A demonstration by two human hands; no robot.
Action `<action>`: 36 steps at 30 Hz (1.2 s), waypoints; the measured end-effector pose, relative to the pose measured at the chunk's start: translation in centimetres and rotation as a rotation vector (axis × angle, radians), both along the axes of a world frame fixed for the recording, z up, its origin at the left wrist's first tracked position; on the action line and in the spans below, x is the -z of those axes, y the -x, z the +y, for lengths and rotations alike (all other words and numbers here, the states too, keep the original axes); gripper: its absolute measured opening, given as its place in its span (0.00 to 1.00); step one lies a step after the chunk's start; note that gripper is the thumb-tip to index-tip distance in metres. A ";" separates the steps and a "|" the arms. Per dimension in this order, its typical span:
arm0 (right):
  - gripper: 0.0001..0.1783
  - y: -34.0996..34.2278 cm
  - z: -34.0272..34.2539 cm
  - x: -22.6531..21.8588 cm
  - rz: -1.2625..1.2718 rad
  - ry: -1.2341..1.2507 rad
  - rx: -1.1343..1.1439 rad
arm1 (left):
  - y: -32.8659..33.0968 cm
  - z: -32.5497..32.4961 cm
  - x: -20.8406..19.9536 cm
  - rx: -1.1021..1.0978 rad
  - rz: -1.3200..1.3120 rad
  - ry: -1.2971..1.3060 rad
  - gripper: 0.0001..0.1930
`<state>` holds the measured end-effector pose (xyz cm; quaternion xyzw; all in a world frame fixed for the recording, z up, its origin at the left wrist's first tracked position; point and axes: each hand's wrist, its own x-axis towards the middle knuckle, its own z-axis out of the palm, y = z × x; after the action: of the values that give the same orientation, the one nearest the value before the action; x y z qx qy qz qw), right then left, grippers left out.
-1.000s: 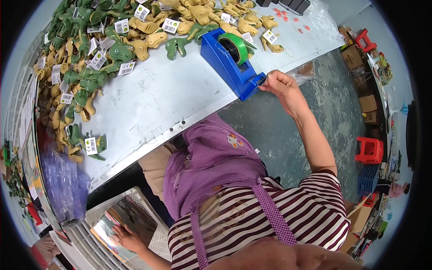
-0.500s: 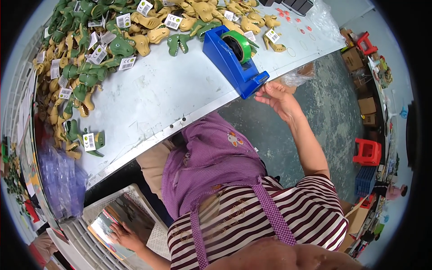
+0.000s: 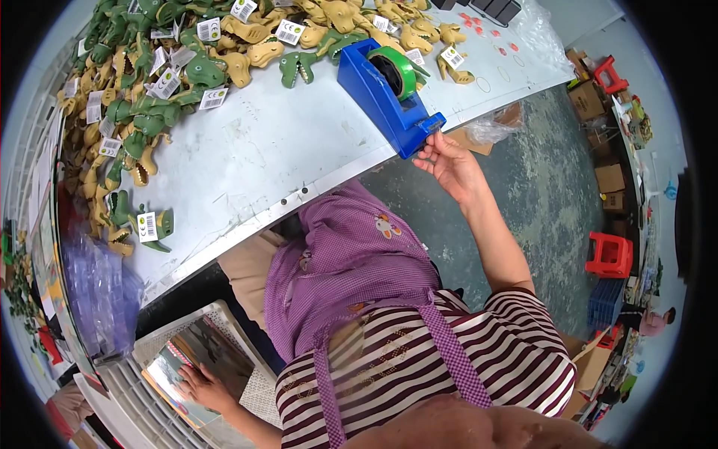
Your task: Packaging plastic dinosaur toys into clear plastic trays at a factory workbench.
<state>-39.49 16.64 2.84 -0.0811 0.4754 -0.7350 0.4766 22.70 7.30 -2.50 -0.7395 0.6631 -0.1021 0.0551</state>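
Note:
A blue tape dispenser point(image 3: 378, 97) with a roll of green tape point(image 3: 396, 73) stands at the table's front edge. My right hand point(image 3: 452, 166) is at its cutter end, thumb and forefinger pinched together against the tip; whatever lies between them is too small to make out. Low on the left, my left hand point(image 3: 203, 388) rests with fingers spread on a stack of glossy printed cards point(image 3: 176, 374). The cards lie in a white plastic basket point(image 3: 258, 355) beside my lap.
Green and tan toy dinosaurs point(image 3: 202, 71) with white tags heap over the table's point(image 3: 247, 142) back and left. Clear plastic packaging point(image 3: 97, 292) lies by its left end. Small red pieces point(image 3: 479, 30) sit far right. Red stools point(image 3: 609, 254) and cartons point(image 3: 609, 176) stand along the right.
My right hand has shifted slightly left and up, its fingertips now closer on the dispenser's tip. My left hand stays on the cards, moved only a little.

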 end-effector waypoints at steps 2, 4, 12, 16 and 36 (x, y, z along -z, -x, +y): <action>0.12 -0.2 -0.2 0.7 -0.008 0.043 0.030 | 0.1 0.1 0.1 0.017 0.021 0.014 0.26; 0.12 -0.4 -0.3 1.2 -0.014 0.082 0.064 | 0.6 0.1 -0.1 0.007 0.018 0.005 0.26; 0.11 -1.9 -0.8 1.9 -0.063 0.121 0.180 | -0.1 -1.1 0.8 0.050 0.003 0.051 0.26; 0.07 -6.8 -2.2 2.3 -0.093 0.102 0.016 | -1.3 0.9 0.4 0.045 0.008 0.091 0.26; 0.03 -39.5 -15.1 0.8 0.823 0.612 -1.445 | 2.2 4.9 -1.2 -0.073 0.266 0.308 0.23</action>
<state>-0.01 1.56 2.07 -0.7434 0.2243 -0.2618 0.5731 20.53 12.20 -1.35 -0.7696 0.6140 -0.1018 -0.1428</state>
